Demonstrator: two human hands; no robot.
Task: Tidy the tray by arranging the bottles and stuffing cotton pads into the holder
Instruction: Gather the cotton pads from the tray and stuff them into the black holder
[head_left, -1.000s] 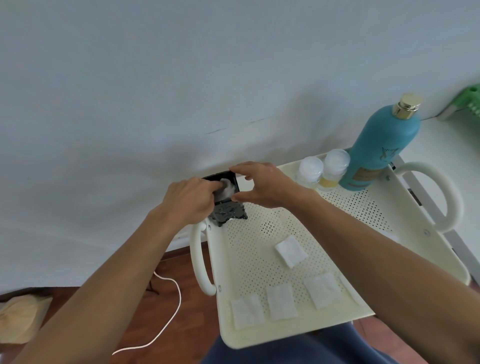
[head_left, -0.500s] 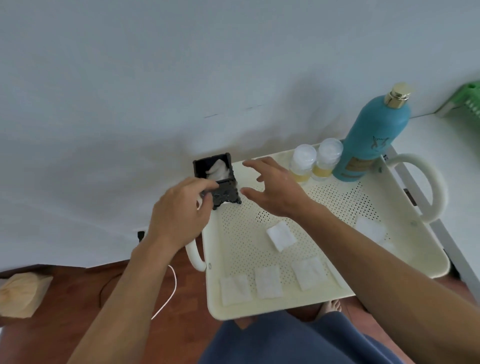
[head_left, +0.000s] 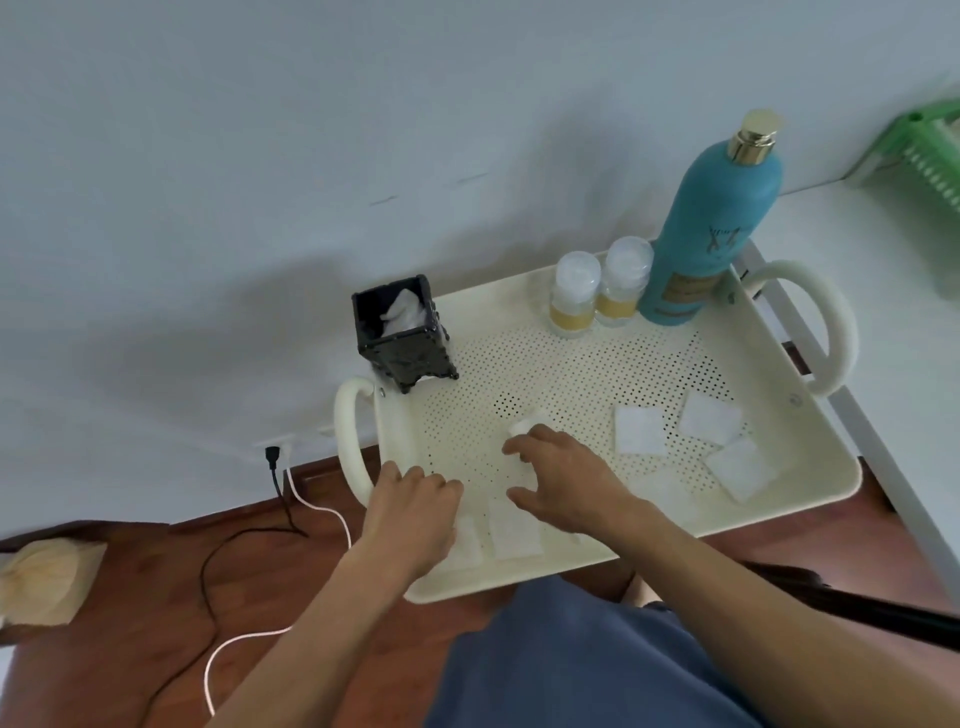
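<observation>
A cream perforated tray (head_left: 571, 364) lies in front of me. The black square holder (head_left: 402, 338) stands at its far left corner with white cotton pads showing inside. Two small clear bottles (head_left: 574, 293) (head_left: 626, 283) and a tall teal bottle (head_left: 717, 223) with a gold cap stand together at the far right corner. Loose cotton pads lie on the right (head_left: 640, 430) (head_left: 710, 418) and near the front edge (head_left: 517, 530). My right hand (head_left: 566, 480) pinches a pad (head_left: 522, 426) at its fingertips. My left hand (head_left: 415, 506) rests, fingers curled, over a pad (head_left: 470, 543) at the near left.
A white wall runs behind the tray. Below is wooden floor with a black and a white cable (head_left: 291, 499) and a tan bag (head_left: 47, 577). A white surface (head_left: 883, 249) with a green rack (head_left: 935, 150) lies to the right. My blue-clad knee (head_left: 571, 660) is under the tray's front edge.
Both hands have left the holder and come back to the tray's near side. The right hand has taken hold of a pad at the tray's middle; the left now rests over a front pad.
</observation>
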